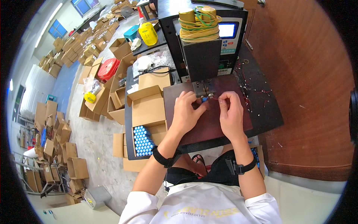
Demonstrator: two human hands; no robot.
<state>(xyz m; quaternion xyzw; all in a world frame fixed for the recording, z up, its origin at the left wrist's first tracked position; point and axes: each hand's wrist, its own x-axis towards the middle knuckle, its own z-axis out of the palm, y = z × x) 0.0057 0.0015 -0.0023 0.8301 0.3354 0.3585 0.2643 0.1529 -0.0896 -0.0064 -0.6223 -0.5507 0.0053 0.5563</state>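
Fingers curled, my left hand (187,112) grips a blue cylindrical battery cell (204,99), mostly hidden by the fingers. The cell's visible end is just below the metal electrode tips (210,95) of a black spot welding machine (204,59). To the right of it, my right hand (232,116) pinches a thin red wire (216,98) running toward the tips; its far end is too small to make out. Both hands are over a dark reddish-brown board (182,135) in front of the machine.
An open cardboard box (151,105) with many blue cells (143,141) standing in rows is left of the board. Loose short wires (257,90) lie on the black table right of the machine. A yellow bottle (148,34) stands at the back left. A brown wooden door (298,93) borders the right.
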